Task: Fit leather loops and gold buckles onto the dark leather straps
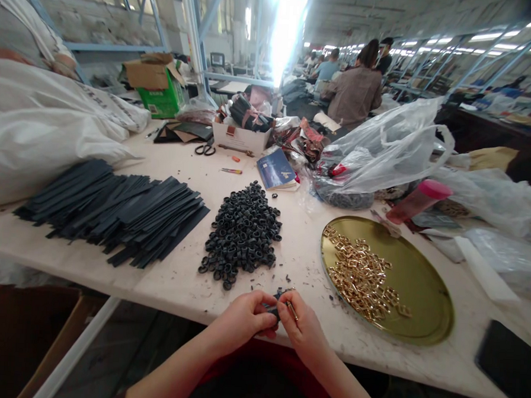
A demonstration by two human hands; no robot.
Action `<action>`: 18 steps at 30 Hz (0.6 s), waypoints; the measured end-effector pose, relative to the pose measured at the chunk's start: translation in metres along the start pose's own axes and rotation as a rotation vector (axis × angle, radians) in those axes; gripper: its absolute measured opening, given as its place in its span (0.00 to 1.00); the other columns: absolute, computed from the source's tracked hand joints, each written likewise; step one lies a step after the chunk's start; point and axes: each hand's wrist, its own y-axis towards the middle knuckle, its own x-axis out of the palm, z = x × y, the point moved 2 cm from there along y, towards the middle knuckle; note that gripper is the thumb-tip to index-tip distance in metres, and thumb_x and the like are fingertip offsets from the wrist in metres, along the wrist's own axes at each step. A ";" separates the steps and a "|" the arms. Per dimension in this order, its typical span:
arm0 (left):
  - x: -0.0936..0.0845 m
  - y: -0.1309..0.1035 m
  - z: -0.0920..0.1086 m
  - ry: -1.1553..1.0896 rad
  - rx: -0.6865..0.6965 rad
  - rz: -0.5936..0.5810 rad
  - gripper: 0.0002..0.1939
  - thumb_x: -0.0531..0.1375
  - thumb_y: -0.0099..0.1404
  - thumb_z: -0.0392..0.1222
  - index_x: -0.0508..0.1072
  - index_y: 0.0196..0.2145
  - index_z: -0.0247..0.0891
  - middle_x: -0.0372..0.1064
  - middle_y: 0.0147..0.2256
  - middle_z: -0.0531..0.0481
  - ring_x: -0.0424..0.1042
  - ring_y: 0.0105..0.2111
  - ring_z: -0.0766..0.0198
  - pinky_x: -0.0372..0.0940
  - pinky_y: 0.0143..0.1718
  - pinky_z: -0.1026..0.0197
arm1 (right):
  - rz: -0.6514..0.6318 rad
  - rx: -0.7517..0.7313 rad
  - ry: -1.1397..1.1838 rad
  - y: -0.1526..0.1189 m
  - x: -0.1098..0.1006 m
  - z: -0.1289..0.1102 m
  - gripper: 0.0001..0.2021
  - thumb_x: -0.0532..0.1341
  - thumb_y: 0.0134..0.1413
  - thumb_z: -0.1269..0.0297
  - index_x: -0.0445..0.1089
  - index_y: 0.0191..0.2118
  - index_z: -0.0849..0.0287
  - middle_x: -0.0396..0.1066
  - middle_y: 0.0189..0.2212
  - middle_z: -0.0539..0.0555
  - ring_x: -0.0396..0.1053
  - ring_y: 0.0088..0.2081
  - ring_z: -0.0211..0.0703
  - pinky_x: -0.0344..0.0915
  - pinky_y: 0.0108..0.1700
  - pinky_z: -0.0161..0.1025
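Note:
My left hand point(247, 315) is closed on a dark strip point(272, 310) at the table's front edge. Close beside it, my right hand point(304, 327) pinches a small gold buckle point(292, 310) against the strip's end. My fingers hide much of both pieces. Just beyond my hands lies a heap of small black loops point(243, 230). To the left are stacked flat dark strips point(118, 206). A round gold tray point(424, 308) on the right holds a pile of gold buckles point(362, 275).
A black phone point(508, 360) lies at the right edge. Farther back are a blue booklet point(276, 169), scissors point(205, 149), a white box point(239, 138), a pink-lidded container point(419, 201) and a clear plastic bag point(383, 152). A white sack point(42, 128) covers the left end. People sit beyond.

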 end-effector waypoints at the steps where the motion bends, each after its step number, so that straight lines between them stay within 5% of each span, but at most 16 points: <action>1: 0.000 -0.002 -0.002 0.002 0.001 -0.020 0.15 0.56 0.51 0.35 0.68 0.40 0.33 0.69 0.24 0.53 0.68 0.25 0.66 0.62 0.28 0.65 | -0.039 -0.001 -0.036 -0.001 -0.002 -0.001 0.11 0.46 0.58 0.58 0.59 0.32 0.57 0.63 0.21 0.48 0.62 0.23 0.38 0.55 0.26 0.34; 6: 0.002 -0.006 -0.011 0.089 0.012 -0.034 0.15 0.55 0.54 0.38 0.68 0.41 0.35 0.71 0.24 0.52 0.70 0.26 0.64 0.60 0.28 0.65 | -0.153 -0.019 -0.062 -0.007 -0.004 0.000 0.08 0.49 0.57 0.60 0.60 0.33 0.58 0.64 0.21 0.48 0.62 0.23 0.38 0.54 0.25 0.34; 10: 0.001 -0.006 -0.006 0.117 0.026 0.003 0.15 0.55 0.54 0.40 0.68 0.40 0.35 0.70 0.25 0.52 0.70 0.26 0.65 0.61 0.29 0.65 | -0.009 -0.004 0.093 -0.009 0.004 0.005 0.10 0.47 0.58 0.59 0.60 0.33 0.57 0.63 0.23 0.48 0.62 0.26 0.38 0.58 0.28 0.33; 13: -0.001 -0.010 0.001 0.195 -0.056 -0.096 0.10 0.52 0.55 0.42 0.68 0.30 0.34 0.68 0.22 0.53 0.66 0.20 0.68 0.59 0.23 0.67 | 0.120 0.004 0.127 -0.010 0.009 0.010 0.10 0.47 0.58 0.59 0.60 0.35 0.57 0.64 0.26 0.49 0.64 0.29 0.39 0.59 0.31 0.34; 18: -0.004 -0.011 0.010 0.391 -0.034 -0.097 0.11 0.49 0.56 0.41 0.64 0.20 0.35 0.62 0.16 0.56 0.59 0.15 0.72 0.54 0.18 0.70 | 0.087 -0.037 0.093 -0.009 0.013 0.013 0.10 0.47 0.59 0.59 0.60 0.37 0.57 0.65 0.26 0.50 0.65 0.29 0.39 0.60 0.32 0.35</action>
